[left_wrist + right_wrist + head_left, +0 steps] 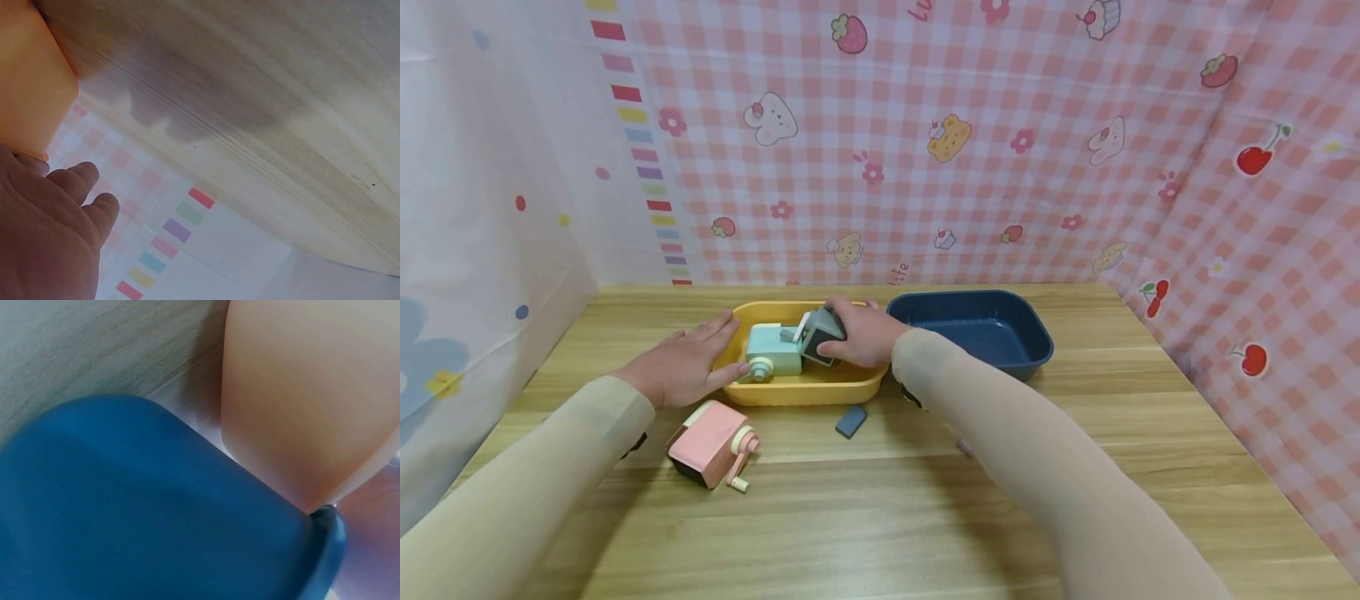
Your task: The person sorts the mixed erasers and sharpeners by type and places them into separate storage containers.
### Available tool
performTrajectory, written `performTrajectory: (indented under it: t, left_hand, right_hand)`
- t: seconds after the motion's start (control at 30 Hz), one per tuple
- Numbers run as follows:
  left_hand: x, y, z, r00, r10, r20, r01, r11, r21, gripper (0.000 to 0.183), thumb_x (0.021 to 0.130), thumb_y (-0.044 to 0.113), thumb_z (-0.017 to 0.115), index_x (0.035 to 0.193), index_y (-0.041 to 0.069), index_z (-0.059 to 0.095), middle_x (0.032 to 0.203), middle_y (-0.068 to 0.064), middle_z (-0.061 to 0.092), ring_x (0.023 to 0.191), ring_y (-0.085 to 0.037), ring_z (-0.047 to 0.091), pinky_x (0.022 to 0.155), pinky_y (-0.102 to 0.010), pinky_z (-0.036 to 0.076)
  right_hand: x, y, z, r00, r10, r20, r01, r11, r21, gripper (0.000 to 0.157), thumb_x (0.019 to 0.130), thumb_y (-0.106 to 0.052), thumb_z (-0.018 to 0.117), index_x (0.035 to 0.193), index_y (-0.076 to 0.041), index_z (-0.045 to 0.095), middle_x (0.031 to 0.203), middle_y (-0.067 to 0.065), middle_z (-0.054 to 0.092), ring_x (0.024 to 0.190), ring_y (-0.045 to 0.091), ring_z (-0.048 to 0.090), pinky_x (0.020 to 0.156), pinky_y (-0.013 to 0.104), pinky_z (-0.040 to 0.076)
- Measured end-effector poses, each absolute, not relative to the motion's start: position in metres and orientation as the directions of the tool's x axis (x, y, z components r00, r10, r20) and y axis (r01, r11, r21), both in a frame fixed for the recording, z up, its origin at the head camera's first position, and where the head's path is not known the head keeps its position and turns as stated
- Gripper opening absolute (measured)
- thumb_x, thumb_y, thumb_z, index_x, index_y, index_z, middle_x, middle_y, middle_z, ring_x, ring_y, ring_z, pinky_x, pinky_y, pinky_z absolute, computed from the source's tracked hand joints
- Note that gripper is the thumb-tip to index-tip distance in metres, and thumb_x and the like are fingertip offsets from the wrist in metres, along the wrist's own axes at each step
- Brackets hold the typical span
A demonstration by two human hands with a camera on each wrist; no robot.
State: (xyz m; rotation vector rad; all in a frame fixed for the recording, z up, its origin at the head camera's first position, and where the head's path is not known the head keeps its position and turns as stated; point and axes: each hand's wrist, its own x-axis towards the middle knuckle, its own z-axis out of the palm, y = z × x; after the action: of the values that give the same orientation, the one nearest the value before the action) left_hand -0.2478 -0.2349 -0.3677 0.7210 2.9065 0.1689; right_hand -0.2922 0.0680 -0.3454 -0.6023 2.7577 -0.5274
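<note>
In the head view, my right hand (871, 333) grips a dark grey crank pencil sharpener (824, 327) inside the yellow bin (808, 393). The grey sharpener is tilted against a mint-green pencil sharpener (777, 346), which lies in the bin's left part. My left hand (688, 365) lies across the bin's left rim with straight fingers, its thumb tip close to the mint sharpener's crank. Below that hand, a pink pencil sharpener (707, 442) sits on the table with its crank toward the right. The left wrist view shows the left fingers (103, 215) beside the bin's outer wall.
A dark blue bin (992, 333) stands right of the yellow one, close beside the right wrist. On the wooden table (850, 517), a small dark grey block (852, 422) lies in front of the yellow bin. Another small object (966, 448) shows beside the right sleeve. Patterned cloth hangs behind.
</note>
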Motion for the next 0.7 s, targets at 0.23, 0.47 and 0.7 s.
performTrajectory:
  t: [0.23,0.47,0.7]
  left_hand:
    - [-0.247,-0.234,-0.366,-0.876,0.469,-0.115,0.452,0.88,0.143,0.09,0.109,0.062,0.036,0.167,-0.004,0.014,0.175,-0.027,0.008,0.159,-0.051,0.019,0.124,-0.073,0.02]
    - [-0.247,-0.234,-0.365,-0.873,0.476,-0.11,0.458,0.876,0.154,0.089,0.11,0.061,0.038,0.167,-0.002,0.014,0.175,-0.027,0.008,0.159,-0.05,0.019,0.123,-0.074,0.021]
    - [-0.247,-0.235,-0.366,-0.87,0.483,-0.102,0.466,0.872,0.15,0.089,0.11,0.061,0.038,0.167,-0.002,0.015,0.174,-0.028,0.01,0.158,-0.051,0.02,0.123,-0.075,0.022]
  right_hand:
    - [-0.295,0.066,-0.349,-0.879,-0.438,-0.19,-0.349,0.861,-0.371,0.075,0.101,-0.051,0.067,0.162,-0.023,0.034,0.143,0.004,0.062,0.127,0.026,0.054,0.111,0.044,0.049]
    - [-0.299,0.059,-0.357,-0.867,-0.468,-0.17,-0.405,0.862,-0.306,0.069,0.101,-0.049,0.068,0.157,-0.02,0.041,0.134,0.001,0.066,0.116,0.018,0.06,0.107,0.037,0.052]
    - [-0.302,0.053,-0.358,-0.879,-0.438,-0.187,-0.367,0.874,-0.32,0.072,0.101,-0.051,0.066,0.16,-0.023,0.038,0.144,0.001,0.063,0.129,0.021,0.056,0.116,0.041,0.048]
